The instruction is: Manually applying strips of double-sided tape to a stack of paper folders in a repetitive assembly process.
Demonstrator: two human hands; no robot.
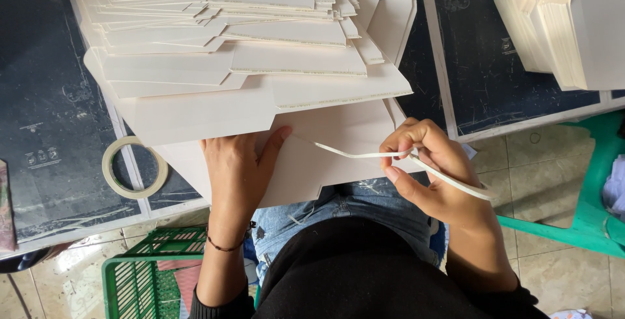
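Observation:
A fanned pile of pale cream die-cut card sheets (260, 58) lies on a dark table. The nearest sheet (338, 143) overhangs the table edge above my lap. My left hand (237, 166) presses flat on this sheet, thumb spread to the right. My right hand (430, 169) pinches a thin white strip (364, 155) that runs from the sheet's surface to my fingers and trails out past my palm to the right.
A roll of pale tape (112, 169) lies on the table at the left. Another stack of cream sheets (560, 26) stands at the top right. A green plastic basket (140, 273) sits on the tiled floor below left, a green stool (586, 221) at right.

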